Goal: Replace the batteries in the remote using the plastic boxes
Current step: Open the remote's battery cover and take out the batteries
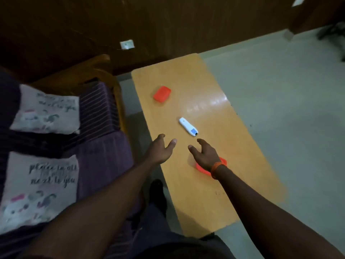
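Remote (188, 126) is laid flat on the wooden table (205, 195), just beyond the left hand (161, 148) and right hand (205, 156), both spread open and empty; one red plastic box (200, 170) is half-hidden by the right wrist.

bare table (205, 85) around remote (188, 126), red box (162, 93) well beyond

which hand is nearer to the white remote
Right. The right hand hovers just short of the remote, almost at its near end. The left hand is farther off, short of it and to its left. Neither touches it.
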